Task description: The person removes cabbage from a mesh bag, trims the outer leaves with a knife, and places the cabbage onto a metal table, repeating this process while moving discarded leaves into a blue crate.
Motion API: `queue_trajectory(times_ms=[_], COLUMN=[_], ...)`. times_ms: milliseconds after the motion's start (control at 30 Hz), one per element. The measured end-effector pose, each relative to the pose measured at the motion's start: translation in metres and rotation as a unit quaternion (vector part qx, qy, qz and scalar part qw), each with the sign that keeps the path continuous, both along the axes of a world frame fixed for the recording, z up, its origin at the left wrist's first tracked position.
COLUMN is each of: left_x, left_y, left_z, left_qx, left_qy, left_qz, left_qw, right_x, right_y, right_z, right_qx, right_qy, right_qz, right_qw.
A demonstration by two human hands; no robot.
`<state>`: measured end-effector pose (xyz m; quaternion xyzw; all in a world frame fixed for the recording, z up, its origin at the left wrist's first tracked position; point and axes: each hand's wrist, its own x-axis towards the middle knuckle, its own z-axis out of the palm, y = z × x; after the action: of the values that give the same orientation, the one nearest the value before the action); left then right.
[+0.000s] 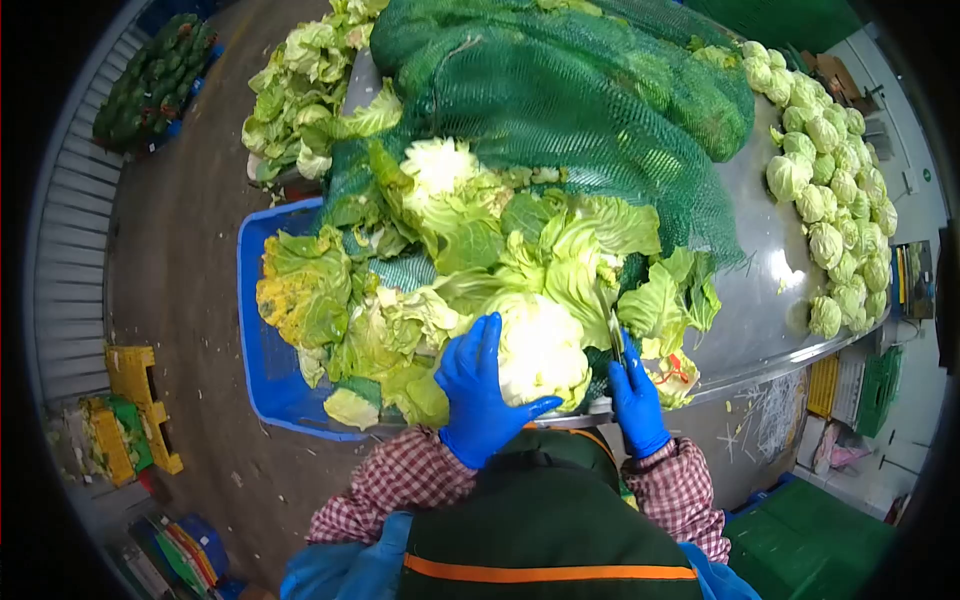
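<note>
A pale cabbage (541, 350) with loosened outer leaves sits at the table's near edge, in front of my body. My left hand (478, 385), in a blue glove, grips its left side, thumb along the bottom and fingers up the side. Just right of the cabbage, my right hand (636, 400), also gloved in blue, is closed round a knife (616, 335) whose blade points away from me. Its handle is mostly hidden by the fingers. Loose cabbage leaves (470, 235) lie beyond and to the left; more leaves (668, 300) lie beside the knife.
A green mesh sack (560, 90) with cabbages spreads across the metal table (745, 300). Many trimmed cabbages (825, 215) are piled along the right side. At left stands a blue crate (262, 370) with leaves over it; a leaf heap (305, 95) lies behind.
</note>
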<state>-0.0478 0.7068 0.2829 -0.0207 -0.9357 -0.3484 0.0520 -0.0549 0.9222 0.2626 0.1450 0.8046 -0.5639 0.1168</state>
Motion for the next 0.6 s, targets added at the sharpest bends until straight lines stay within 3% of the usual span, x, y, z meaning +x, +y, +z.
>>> queue_trajectory(times_ms=[33, 67, 100, 167, 200, 233, 267, 300, 367, 433, 467, 500, 600], left_x=[0.004, 0.002, -0.009, -0.019, -0.013, -0.007, 0.003, 0.001, 0.003, -0.007, -0.013, -0.019, -0.026], left_y=[-0.003, -0.009, -0.016, -0.043, -0.054, -0.062, -0.065, -0.062, -0.046, -0.043, -0.042, -0.04, -0.03], left_z=[-0.001, -0.002, -0.003, -0.012, -0.026, -0.041, -0.052, -0.052, -0.053, -0.038, -0.027, -0.022, -0.016], left_qx=[0.0, 0.015, 0.028, 0.108, 0.133, 0.158, 0.283, 0.281, 0.435, 0.42, 0.326, 0.227, 0.21], left_qy=[-0.013, -0.004, 0.019, 0.033, 0.037, 0.047, -0.051, -0.047, -0.075, -0.084, -0.065, -0.039, -0.009], left_qz=[-0.001, -0.038, -0.071, -0.1, -0.041, 0.016, 0.047, 0.062, 0.183, 0.17, 0.117, 0.062, 0.04], left_qw=[1.0, 0.999, 0.997, 0.988, 0.99, 0.986, 0.957, 0.956, 0.878, 0.888, 0.936, 0.971, 0.977], right_x=[0.007, 0.003, -0.006, -0.017, -0.016, -0.001, -0.001, 0.002, 0.006, -0.004, -0.017, -0.03, -0.045], right_y=[-0.013, -0.025, -0.02, 0.004, 0.019, 0.047, 0.039, 0.026, 0.007, -0.009, -0.018, -0.025, -0.033], right_z=[0.004, -0.003, -0.017, -0.053, -0.062, -0.113, -0.093, -0.056, 0.006, 0.051, 0.068, 0.076, 0.074], right_qx=[-0.015, 0.057, 0.055, -0.137, -0.136, -0.041, -0.046, -0.05, -0.022, -0.017, 0.048, 0.113, 0.239], right_qy=[0.077, 0.106, 0.111, -0.151, -0.177, -0.058, -0.034, -0.022, 0.058, 0.06, 0.114, 0.168, 0.201], right_qz=[-0.001, -0.04, -0.04, -0.151, -0.142, -0.093, -0.12, -0.146, -0.067, -0.016, 0.117, 0.247, 0.355], right_qw=[0.997, 0.992, 0.991, 0.967, 0.964, 0.993, 0.991, 0.988, 0.996, 0.998, 0.985, 0.948, 0.881])
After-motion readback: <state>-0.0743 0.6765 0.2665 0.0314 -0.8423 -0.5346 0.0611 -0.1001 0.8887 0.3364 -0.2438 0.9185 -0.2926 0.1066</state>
